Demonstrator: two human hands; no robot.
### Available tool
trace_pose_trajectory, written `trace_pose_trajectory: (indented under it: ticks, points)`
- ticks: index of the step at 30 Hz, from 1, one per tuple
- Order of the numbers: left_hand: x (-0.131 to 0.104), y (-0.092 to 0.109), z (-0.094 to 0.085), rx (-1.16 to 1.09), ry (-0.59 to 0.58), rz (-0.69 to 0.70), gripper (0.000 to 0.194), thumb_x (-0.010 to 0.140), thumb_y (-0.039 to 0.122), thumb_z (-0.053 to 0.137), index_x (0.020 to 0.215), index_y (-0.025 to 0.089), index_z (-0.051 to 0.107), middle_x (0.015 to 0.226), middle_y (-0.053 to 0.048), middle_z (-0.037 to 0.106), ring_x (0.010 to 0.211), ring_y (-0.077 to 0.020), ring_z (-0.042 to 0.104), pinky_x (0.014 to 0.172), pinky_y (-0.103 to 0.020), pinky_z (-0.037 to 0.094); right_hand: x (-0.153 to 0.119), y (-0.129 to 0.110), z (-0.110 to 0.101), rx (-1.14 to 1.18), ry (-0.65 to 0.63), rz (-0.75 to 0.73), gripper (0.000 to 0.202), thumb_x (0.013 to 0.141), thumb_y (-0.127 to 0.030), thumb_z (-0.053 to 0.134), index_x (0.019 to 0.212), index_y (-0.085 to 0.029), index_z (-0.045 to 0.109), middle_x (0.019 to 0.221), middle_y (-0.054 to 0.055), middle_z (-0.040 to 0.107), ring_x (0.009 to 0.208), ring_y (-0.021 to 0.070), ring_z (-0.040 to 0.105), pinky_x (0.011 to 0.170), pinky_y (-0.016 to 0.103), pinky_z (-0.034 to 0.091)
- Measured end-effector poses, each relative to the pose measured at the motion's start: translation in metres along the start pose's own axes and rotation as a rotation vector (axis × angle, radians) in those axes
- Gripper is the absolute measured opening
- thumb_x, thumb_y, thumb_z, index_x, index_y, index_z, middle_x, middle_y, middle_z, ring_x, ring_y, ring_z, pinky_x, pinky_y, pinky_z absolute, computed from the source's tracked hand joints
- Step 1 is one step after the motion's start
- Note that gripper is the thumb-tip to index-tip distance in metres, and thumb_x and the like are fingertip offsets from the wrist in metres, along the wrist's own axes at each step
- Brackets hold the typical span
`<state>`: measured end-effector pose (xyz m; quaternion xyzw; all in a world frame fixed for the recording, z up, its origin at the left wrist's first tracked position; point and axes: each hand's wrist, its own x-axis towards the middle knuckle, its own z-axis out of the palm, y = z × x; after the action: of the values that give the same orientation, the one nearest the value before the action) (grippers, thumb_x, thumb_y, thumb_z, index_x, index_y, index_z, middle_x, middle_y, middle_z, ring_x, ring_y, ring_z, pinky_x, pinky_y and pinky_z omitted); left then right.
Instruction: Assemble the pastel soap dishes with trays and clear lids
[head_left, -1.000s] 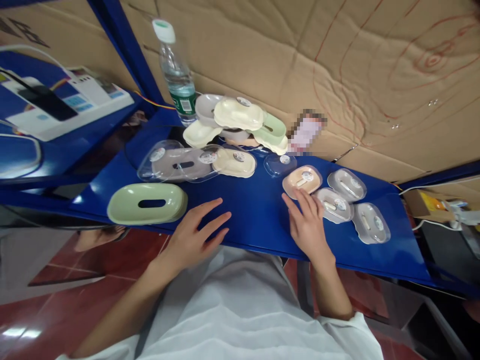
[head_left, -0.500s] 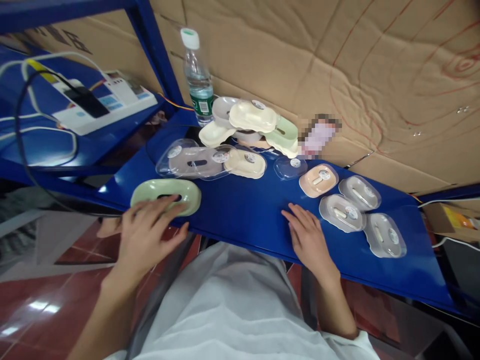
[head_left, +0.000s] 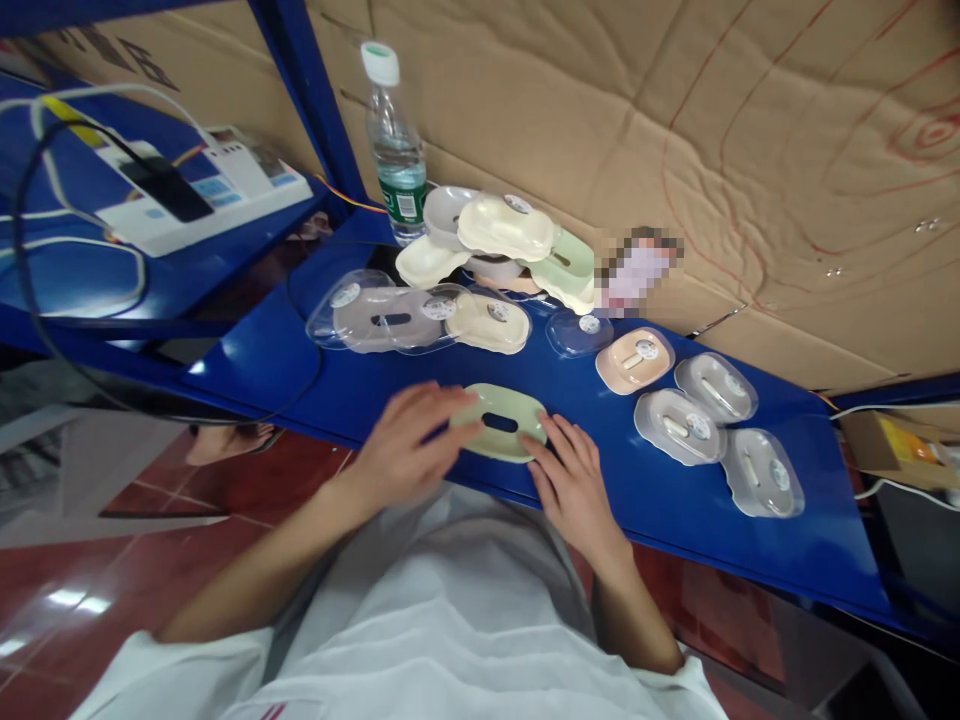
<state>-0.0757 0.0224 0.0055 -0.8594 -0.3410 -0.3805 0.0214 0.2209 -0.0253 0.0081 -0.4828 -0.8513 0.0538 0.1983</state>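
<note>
A pale green oval soap dish point(head_left: 501, 402) with a dark slot in its middle is at the front edge of the blue tabletop, between my hands. My left hand point(head_left: 409, 440) has its fingers and thumb on the dish's left end. At the right end, the fingers and thumb of my right hand point(head_left: 571, 470) close on the rim. Behind it lie a grey soap dish point(head_left: 356, 322) and a cream soap dish point(head_left: 499, 325), with clear lids over or against them. A loose clear lid point(head_left: 574, 338) rests farther right.
Several stacked dishes point(head_left: 502, 230) stand at the back beside a water bottle point(head_left: 401, 150). On the right are a peach dish point(head_left: 619, 372) and several grey lidded ones point(head_left: 679, 440). A power strip point(head_left: 165, 225) with cables occupies the left shelf. Cardboard point(head_left: 600, 120) lines the back.
The green soap dish has moved right, from the left front of the table to the middle, with my left hand. My right hand has come slightly left onto its right end.
</note>
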Motion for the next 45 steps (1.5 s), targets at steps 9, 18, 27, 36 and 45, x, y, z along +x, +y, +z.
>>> trace_pose_trajectory:
  ticks: [9, 18, 27, 36, 45]
  points:
    - [0.034, -0.069, -0.011, 0.212, -0.102, -0.407, 0.050, 0.108, 0.033, 0.062, 0.157, 0.025, 0.060, 0.162, -0.015, 0.061, 0.152, -0.0386, 0.057, 0.128, -0.064, 0.043, -0.023, 0.033, -0.006, 0.065, 0.050, 0.114, 0.054, 0.114, -0.018, 0.047, 0.165, -0.035, 0.048, 0.174, 0.006, 0.048, 0.167, 0.0288, 0.038, 0.131, 0.061, 0.042]
    - [0.008, 0.006, 0.013, 0.095, -0.014, -0.063, 0.076, 0.105, 0.015, 0.068, 0.173, 0.028, 0.035, 0.163, -0.011, 0.060, 0.163, -0.0309, 0.044, 0.132, -0.055, 0.046, -0.008, 0.022, -0.001, -0.027, 0.062, 0.046, 0.078, 0.112, -0.030, 0.061, 0.178, -0.033, 0.019, 0.182, 0.014, 0.029, 0.169, 0.0333, 0.031, 0.132, 0.065, 0.040]
    - [-0.028, -0.004, -0.005, 0.127, -0.130, -0.263, 0.058, 0.106, 0.021, 0.065, 0.161, 0.027, 0.052, 0.161, -0.015, 0.061, 0.155, -0.0348, 0.055, 0.127, -0.061, 0.048, -0.011, 0.037, 0.002, 0.059, 0.147, 0.165, 0.044, 0.110, -0.032, 0.062, 0.154, -0.026, 0.056, 0.175, 0.016, 0.043, 0.167, 0.0376, 0.036, 0.129, 0.070, 0.043]
    - [0.034, -0.061, -0.026, 0.228, -0.101, -0.351, 0.039, 0.108, 0.029, 0.054, 0.145, 0.026, 0.067, 0.148, -0.012, 0.070, 0.139, -0.0326, 0.065, 0.115, -0.051, 0.051, -0.011, 0.033, 0.003, 0.093, 0.120, 0.106, 0.039, 0.111, -0.028, 0.060, 0.149, -0.025, 0.058, 0.169, 0.017, 0.050, 0.167, 0.0345, 0.035, 0.130, 0.066, 0.043]
    - [0.118, -0.092, 0.004, 0.363, -0.509, -0.083, 0.032, 0.101, 0.030, 0.062, 0.123, 0.012, 0.077, 0.121, -0.019, 0.077, 0.119, -0.0381, 0.072, 0.101, -0.051, 0.054, -0.009, 0.035, 0.003, 0.079, 0.117, 0.096, 0.034, 0.111, -0.032, 0.061, 0.145, -0.025, 0.061, 0.166, 0.017, 0.054, 0.165, 0.0342, 0.039, 0.129, 0.064, 0.043]
